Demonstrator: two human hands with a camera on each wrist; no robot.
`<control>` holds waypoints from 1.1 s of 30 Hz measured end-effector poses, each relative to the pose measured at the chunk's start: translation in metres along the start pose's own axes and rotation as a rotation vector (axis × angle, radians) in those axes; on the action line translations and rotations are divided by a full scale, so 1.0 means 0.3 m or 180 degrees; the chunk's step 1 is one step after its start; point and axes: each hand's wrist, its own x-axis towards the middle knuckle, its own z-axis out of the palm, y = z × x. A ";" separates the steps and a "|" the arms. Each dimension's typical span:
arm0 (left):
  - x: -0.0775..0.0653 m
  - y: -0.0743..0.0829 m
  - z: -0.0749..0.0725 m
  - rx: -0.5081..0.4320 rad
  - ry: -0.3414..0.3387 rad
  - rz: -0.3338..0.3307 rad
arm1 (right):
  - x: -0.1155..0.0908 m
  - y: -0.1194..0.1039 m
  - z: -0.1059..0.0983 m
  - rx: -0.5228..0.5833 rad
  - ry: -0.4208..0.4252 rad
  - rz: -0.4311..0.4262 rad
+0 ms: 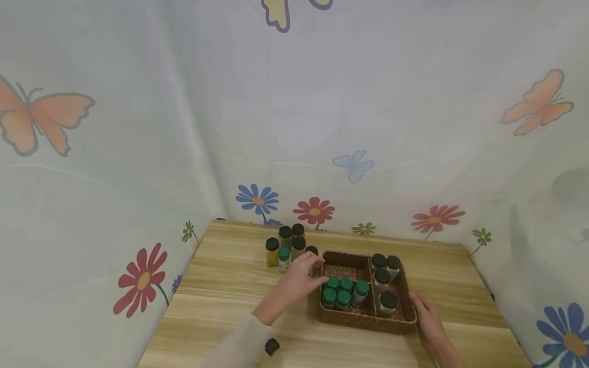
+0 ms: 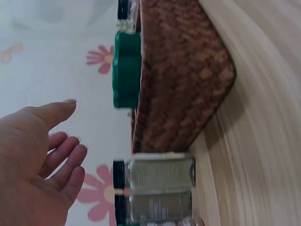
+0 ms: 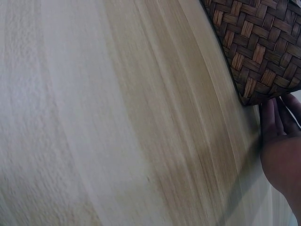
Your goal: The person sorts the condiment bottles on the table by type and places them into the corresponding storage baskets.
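Observation:
My left hand (image 1: pixel 298 278) hovers over the left rim of a brown woven basket (image 1: pixel 361 320), fingers spread and holding nothing. Just beyond its fingertips stands a spice jar with a black lid (image 1: pixel 311 250). In the left wrist view, a glass jar (image 2: pixel 162 173) stands beside the basket's woven wall, below the hand. At the basket's right wall, my right hand (image 1: pixel 429 318) rests with extended fingers (image 3: pixel 268 117) against the side. Several green-lidded jars (image 1: pixel 343 299) fill the front left compartment; several black-lidded jars (image 1: pixel 388 300) stand in the right one.
Left of the basket is a group of spice jars, including a yellow one (image 1: pixel 272 254) and a green-lidded one (image 1: pixel 283 260). A small black object (image 1: pixel 272 347) lies near the left sleeve. Printed fabric (image 1: pixel 294 128) surrounds the wooden table (image 1: pixel 221 286).

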 end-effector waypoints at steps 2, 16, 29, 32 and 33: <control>0.003 -0.031 -0.024 0.0016 0.0145 -0.0098 | 0.001 0.001 0.000 0.0039 -0.0025 -0.0018; 0.018 -0.222 -0.108 0.0094 0.0508 -0.0796 | 0.006 -0.003 -0.013 0.0003 -0.0025 0.0034; 0.006 -0.243 -0.115 0.0164 0.0431 -0.0924 | 0.001 -0.004 -0.005 0.0125 -0.0052 0.0030; 0.003 -0.248 -0.111 0.0178 0.0494 -0.0904 | 0.002 -0.004 -0.004 0.0161 -0.0041 0.0035; 0.002 -0.251 -0.109 0.0194 0.0516 -0.0892 | 0.001 -0.004 -0.004 0.0153 -0.0028 0.0033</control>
